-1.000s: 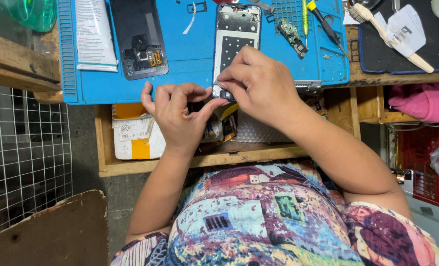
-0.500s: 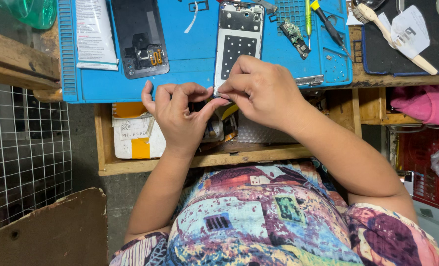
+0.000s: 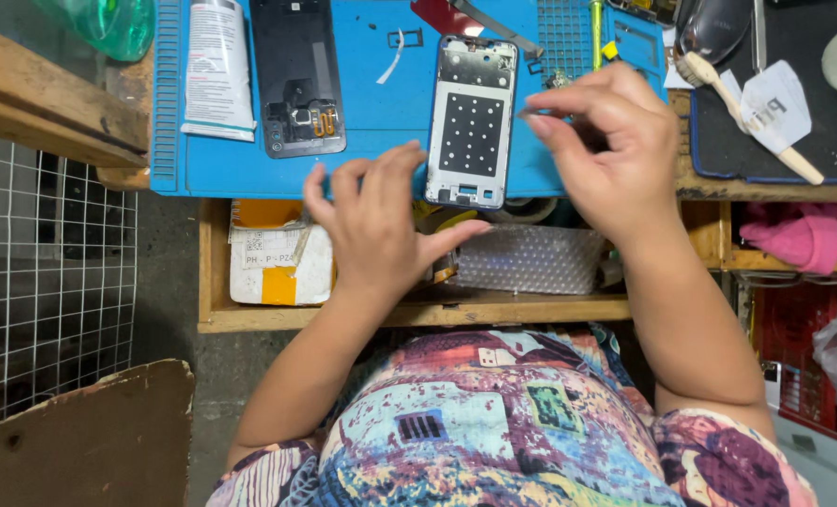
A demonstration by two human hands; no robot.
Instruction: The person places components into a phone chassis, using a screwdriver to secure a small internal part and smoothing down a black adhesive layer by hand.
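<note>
So your two hands have split apart now. Half a second back they were bunched together just below the mat edge, pinching at something tiny between them; now your right hand (image 3: pixel 606 141) has lifted up and to the right, over the blue mat (image 3: pixel 381 113), with thumb and forefinger pinched shut on a small thin sliver, too small for me to say what it is. Looks to me like whatever you were peeling or pulling has come free, so that fiddly bit reads as done.

Your left hand (image 3: pixel 381 225) sits in the middle of the frame, fingers spread and loose, holding nothing, fingertips just at the near edge of the mat beside the bottom corner of the phone frame (image 3: pixel 470 117). The view has also tipped up a bit, so more of the mat shows.

That phone frame lies flat on the mat in the upper middle of the picture, inner side up with the white dotted panel showing. Its long axis runs nearly straight up and down the frame, leaning slightly, with its top end toward the upper edge and its bottom end right at the mat's near edge.

Left of it the dark back cover (image 3: pixel 296 75) lies parallel, and a white tube (image 3: pixel 218 66) is further left. A brush (image 3: pixel 752 117) lies at upper right on the dark surface.
</note>
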